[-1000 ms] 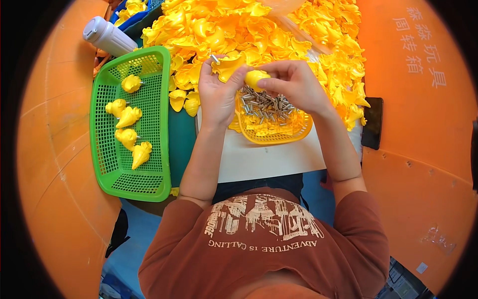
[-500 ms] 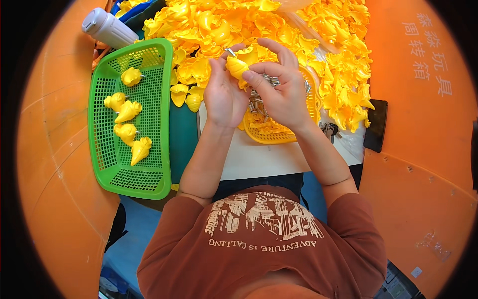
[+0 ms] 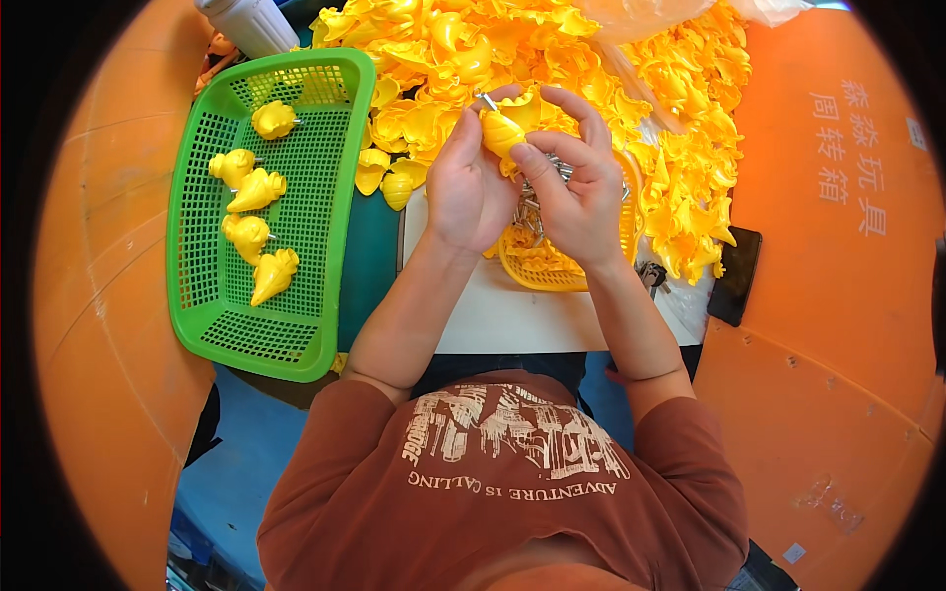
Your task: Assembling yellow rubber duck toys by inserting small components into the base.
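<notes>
My left hand (image 3: pixel 471 192) is closed about a yellow spiral shell-shaped plastic piece (image 3: pixel 503 135), with its fingers partly hidden behind it. A short silver metal pin (image 3: pixel 486 101) sticks out of the piece's upper end, by the left fingertips. The thumb and forefinger of my right hand (image 3: pixel 579 202) pinch the lower right side of the same piece, while its other fingers curl above. Below the hands, a yellow basket (image 3: pixel 552 280) holds many silver pins (image 3: pixel 532 212) and some yellow bits. Part of that basket is hidden by my right hand.
On the left stands a green mesh basket (image 3: pixel 340 236) with several yellow pieces (image 3: pixel 274 276) bearing pins. A large heap of yellow plastic shells (image 3: pixel 443 54) fills the far side. Also near are a grey-white bottle (image 3: pixel 251 25), a dark flat object (image 3: pixel 735 278) and orange panels (image 3: pixel 818 325).
The whole view has shifted slightly, with the hands and heap now a little further right in the picture. Both hands keep their hold on the same yellow piece.
</notes>
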A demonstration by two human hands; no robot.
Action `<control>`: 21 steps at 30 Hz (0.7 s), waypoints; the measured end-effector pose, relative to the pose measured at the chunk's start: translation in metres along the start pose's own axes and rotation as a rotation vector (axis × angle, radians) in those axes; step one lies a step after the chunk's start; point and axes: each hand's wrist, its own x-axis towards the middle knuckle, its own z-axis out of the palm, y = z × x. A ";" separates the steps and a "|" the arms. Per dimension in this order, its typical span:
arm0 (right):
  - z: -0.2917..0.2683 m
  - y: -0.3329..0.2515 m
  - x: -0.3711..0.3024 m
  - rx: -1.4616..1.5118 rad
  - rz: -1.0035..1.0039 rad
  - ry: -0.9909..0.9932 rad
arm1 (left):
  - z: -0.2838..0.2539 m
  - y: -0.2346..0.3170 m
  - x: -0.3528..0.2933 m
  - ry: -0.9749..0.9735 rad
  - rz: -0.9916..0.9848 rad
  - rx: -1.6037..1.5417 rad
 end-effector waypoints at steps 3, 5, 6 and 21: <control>0.001 0.001 -0.001 0.026 -0.004 0.004 | -0.005 0.000 0.000 -0.040 -0.003 -0.032; 0.003 0.002 -0.001 0.087 0.037 0.052 | -0.005 0.001 0.000 -0.066 -0.011 -0.066; 0.003 0.002 -0.001 0.086 0.036 0.050 | -0.004 0.000 -0.001 -0.058 -0.014 -0.068; 0.001 -0.001 -0.002 0.093 0.036 0.031 | -0.002 -0.002 -0.002 -0.048 -0.025 -0.100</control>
